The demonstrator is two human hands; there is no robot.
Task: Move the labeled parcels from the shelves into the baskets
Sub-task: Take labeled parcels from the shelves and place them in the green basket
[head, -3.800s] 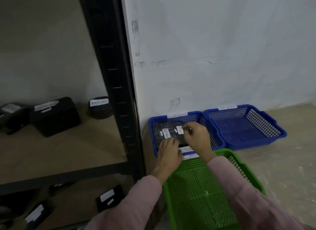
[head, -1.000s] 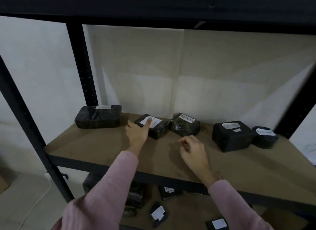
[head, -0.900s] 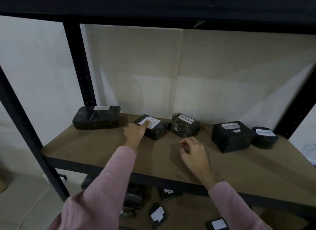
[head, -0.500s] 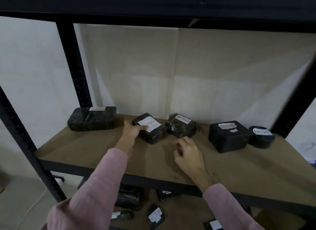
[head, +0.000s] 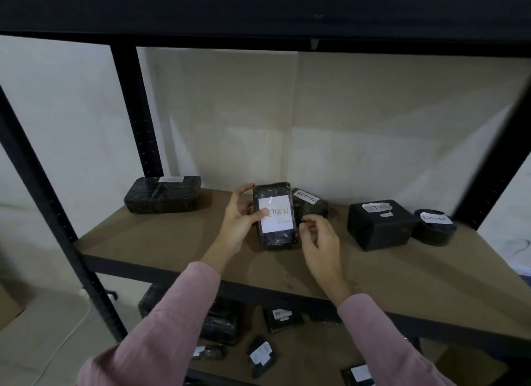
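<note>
My left hand (head: 240, 219) grips a black wrapped parcel (head: 277, 236) whose white label reads RETURN, tilted up to face me above the brown shelf board (head: 161, 239). My right hand (head: 319, 242) hovers just right of it, fingers curled and apart, holding nothing. Behind sits a second RETURN parcel (head: 311, 204). A long black parcel (head: 162, 194) lies at the left. A black box (head: 379, 227) and a round black parcel (head: 434, 227) rest at the right. No basket is in view.
Black metal uprights (head: 135, 112) and a black top beam (head: 258, 12) frame the shelf. Several labeled black parcels (head: 283, 319) lie on the lower shelf. A white cable (head: 66, 339) runs over the floor at the left.
My left hand has closed around the parcel, lifted it off the board and turned its label toward me. My right hand has risen beside it. The camera has moved closer.
</note>
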